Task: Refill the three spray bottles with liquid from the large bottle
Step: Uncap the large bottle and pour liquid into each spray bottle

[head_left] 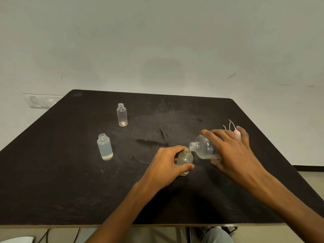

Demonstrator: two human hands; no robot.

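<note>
A person tips the large bottle (206,149) over a small bottle (185,159) on the dark counter (52,181).

The right hand (231,151) grips the large bottle from above, fingers (208,134) curled round its body; the bottle is tilted to the left, its open neck just above and beside the mouth of the small bottle, with a little yellowish liquid pooled on its low side. The left hand (166,165) holds the small bottle upright on the counter, thumb and fingers wrapped round it. A second bottle (105,147), uncapped and mostly full of pale liquid, stands well to the left. A third bottle (122,115), uncapped and nearly empty, stands farther back. Behind the right hand lie pink spray caps (236,132) with thin white tubes; their number cannot be told.
</note>
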